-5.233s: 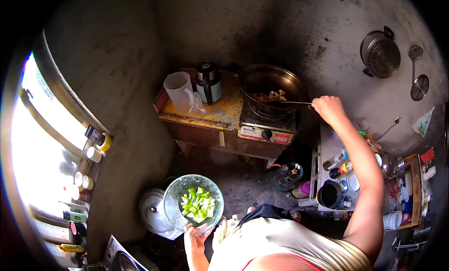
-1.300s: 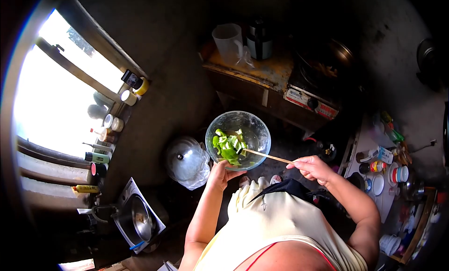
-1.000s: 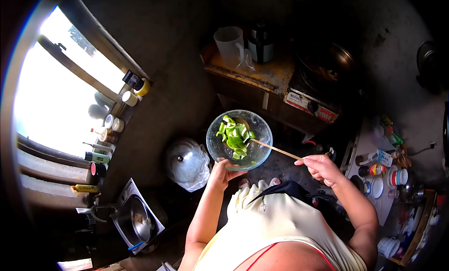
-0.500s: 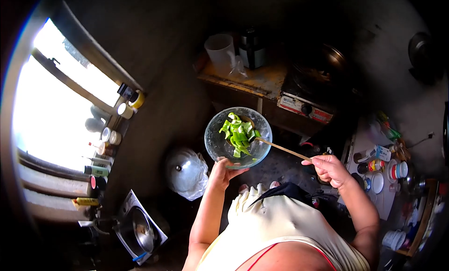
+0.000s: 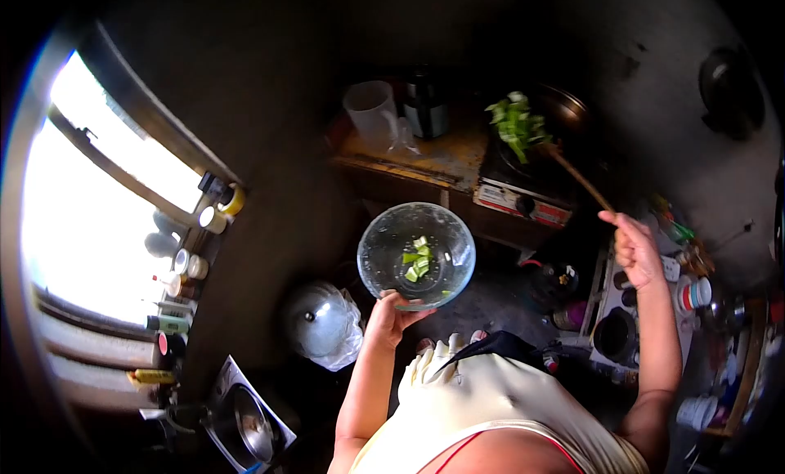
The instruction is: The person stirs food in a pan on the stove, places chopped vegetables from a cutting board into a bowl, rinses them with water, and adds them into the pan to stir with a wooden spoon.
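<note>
Nearest, our left hand (image 5: 396, 317) grips one clear bowl (image 5: 384, 243) holding about five green pieces (image 5: 421, 266); right of the bowl, our right hand (image 5: 637, 251) clasps one wooden-handled utensil (image 5: 582, 178). Beyond the bowl, its one green heap (image 5: 515, 129) shows at one wok (image 5: 566, 106).

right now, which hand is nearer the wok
Right. The right hand is in front of the wok, to its right; the left hand is farther back, gripping the glass bowl.
</note>
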Motion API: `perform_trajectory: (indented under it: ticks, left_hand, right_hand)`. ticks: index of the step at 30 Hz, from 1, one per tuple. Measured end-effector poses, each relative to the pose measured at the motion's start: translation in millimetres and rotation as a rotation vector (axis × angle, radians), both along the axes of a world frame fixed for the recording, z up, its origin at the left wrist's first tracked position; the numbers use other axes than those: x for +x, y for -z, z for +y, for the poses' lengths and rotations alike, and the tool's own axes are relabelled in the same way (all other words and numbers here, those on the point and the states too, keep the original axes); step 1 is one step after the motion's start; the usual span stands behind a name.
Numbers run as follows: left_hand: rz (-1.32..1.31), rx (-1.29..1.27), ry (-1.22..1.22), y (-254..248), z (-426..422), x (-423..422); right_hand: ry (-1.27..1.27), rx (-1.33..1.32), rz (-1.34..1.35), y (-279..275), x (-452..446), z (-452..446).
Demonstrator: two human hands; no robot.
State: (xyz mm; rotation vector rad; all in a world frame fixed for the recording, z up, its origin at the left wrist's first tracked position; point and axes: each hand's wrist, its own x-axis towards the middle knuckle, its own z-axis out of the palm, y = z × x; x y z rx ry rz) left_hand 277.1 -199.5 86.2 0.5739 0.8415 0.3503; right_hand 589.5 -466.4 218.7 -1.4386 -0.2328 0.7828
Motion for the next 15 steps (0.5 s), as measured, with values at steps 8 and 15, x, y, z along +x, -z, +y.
perform_trajectory:
  ticks: [8, 15]
  left_hand:
    - [0.030, -0.074, -0.007, -1, -9, -10]
    - [0.023, -0.111, -0.078, -4, -13, -26]
  right_hand:
    - [0.057, -0.614, -1.237, 20, 54, 25]
    - [-0.049, -0.709, -1.506, -35, 50, 16]
